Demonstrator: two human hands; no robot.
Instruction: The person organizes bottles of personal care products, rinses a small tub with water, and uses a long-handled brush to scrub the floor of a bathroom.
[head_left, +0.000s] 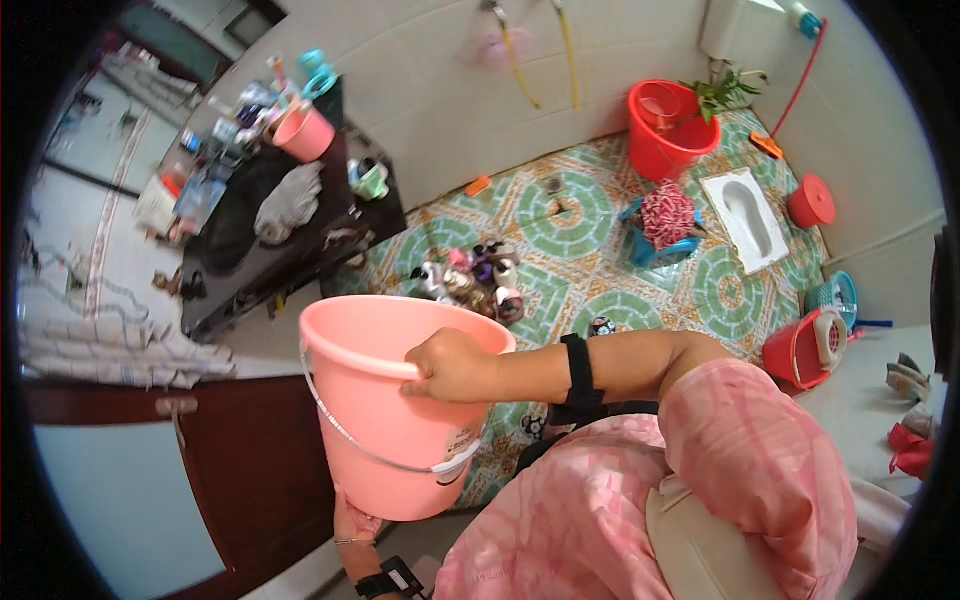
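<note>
Both my hands hold a large pink plastic bucket, raised off the floor and tilted so that part of its inside shows. My right hand grips the rim on the near side, with a black strap around that forearm. Low on the bucket's side, by its base, my left hand supports it; most of its fingers are hidden. A bracelet and a black wrist strap with a small device are on the left arm. The wire handle hangs down against the bucket's outside.
Several bottles stand on the patterned tile floor beyond the bucket. A dark vanity counter is at left, above a brown door. Farther off are a red bucket, a blue stool, a squat toilet and a mop bucket.
</note>
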